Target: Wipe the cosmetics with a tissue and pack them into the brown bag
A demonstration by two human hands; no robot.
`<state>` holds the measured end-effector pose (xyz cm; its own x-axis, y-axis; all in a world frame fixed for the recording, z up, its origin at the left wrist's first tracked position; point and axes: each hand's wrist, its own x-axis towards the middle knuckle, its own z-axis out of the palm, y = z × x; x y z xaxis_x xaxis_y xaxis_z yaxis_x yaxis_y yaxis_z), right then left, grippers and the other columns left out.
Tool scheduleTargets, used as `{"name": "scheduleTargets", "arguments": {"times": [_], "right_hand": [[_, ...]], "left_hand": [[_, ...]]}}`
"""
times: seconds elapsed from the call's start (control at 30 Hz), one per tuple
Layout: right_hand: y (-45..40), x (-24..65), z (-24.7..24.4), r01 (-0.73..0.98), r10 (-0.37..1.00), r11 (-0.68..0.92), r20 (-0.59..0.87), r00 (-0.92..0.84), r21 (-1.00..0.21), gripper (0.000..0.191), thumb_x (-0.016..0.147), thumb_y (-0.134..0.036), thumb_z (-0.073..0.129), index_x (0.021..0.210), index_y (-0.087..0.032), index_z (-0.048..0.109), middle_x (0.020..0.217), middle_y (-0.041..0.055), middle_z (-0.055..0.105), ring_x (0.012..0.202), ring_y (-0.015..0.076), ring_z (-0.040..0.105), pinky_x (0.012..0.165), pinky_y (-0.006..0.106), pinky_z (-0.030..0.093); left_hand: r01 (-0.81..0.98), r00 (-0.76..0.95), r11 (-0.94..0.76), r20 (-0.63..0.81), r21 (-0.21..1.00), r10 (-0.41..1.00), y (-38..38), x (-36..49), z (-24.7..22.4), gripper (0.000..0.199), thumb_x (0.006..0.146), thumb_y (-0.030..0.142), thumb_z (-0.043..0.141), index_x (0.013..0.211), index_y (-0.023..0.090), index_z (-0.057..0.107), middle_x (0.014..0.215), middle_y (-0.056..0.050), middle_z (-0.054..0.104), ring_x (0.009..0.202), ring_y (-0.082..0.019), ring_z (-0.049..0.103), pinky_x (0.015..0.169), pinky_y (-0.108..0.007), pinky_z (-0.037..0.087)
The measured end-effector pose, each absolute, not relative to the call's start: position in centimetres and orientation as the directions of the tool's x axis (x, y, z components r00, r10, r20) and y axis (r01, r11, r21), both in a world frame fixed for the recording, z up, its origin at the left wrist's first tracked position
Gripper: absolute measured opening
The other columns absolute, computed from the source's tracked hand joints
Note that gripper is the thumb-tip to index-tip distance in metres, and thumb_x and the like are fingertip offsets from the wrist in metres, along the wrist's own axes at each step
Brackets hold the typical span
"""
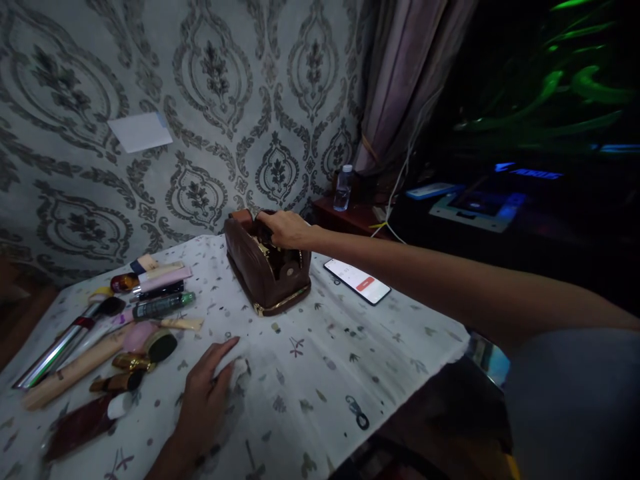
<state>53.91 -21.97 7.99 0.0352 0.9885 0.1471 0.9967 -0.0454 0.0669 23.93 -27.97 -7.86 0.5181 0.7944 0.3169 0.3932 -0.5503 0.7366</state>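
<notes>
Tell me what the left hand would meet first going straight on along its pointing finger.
Most likely the brown zippered cosmetic bag, at its near lower edge, across some floral tablecloth; how high the left hand sits is unclear.

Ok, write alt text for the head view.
A right hand is at the opening of a brown bag on a patterned cloth, near a lit phone. The left hand is apart from it, beside cosmetics spread at the left.
</notes>
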Motion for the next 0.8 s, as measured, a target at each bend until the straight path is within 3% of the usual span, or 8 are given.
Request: {"name": "scheduleTargets", "arguments": {"times": [0.27,0.43,0.8], "right_hand": [[-22.1,53.0,7.9,0.987,0.999,-0.039,0.017,0.037,0.153,0.049,0.085,-0.019,0.058,0.133,-0.017,0.051,0.121,0.0168,0.066,0.113,0.0298,0.064,0.083,0.034,0.051],[-21.4,53.2,7.4,0.987,0.999,-0.043,0.037,0.038,0.156,0.046,0.086,-0.021,0.056,0.132,-0.015,0.053,0.120,0.0185,0.066,0.113,0.0319,0.064,0.083,0.036,0.052],[-20.2,52.9,7.1,0.988,0.993,-0.092,0.083,0.082,0.125,0.040,0.085,-0.022,0.060,0.124,-0.014,0.059,0.120,0.0195,0.067,0.111,0.0273,0.065,0.089,0.032,0.051]], "left_hand": [[0.382,0.557,-0.551,0.292,0.742,0.778,-27.9,23.8,-7.7,0.038,0.092,0.039,0.049,0.121,0.021,0.068,0.111,-0.008,0.071,0.102,-0.023,0.067,0.086,-0.034,0.055],[0.384,0.562,-0.562,0.298,0.733,0.772,-27.8,23.8,-7.8,0.037,0.091,0.038,0.049,0.119,0.022,0.069,0.106,-0.008,0.073,0.098,-0.023,0.069,0.083,-0.035,0.056],[0.385,0.567,-0.540,0.269,0.749,0.778,-27.7,23.8,-8.0,0.040,0.091,0.041,0.049,0.121,0.022,0.068,0.111,-0.009,0.072,0.104,-0.025,0.068,0.087,-0.037,0.056]]}}
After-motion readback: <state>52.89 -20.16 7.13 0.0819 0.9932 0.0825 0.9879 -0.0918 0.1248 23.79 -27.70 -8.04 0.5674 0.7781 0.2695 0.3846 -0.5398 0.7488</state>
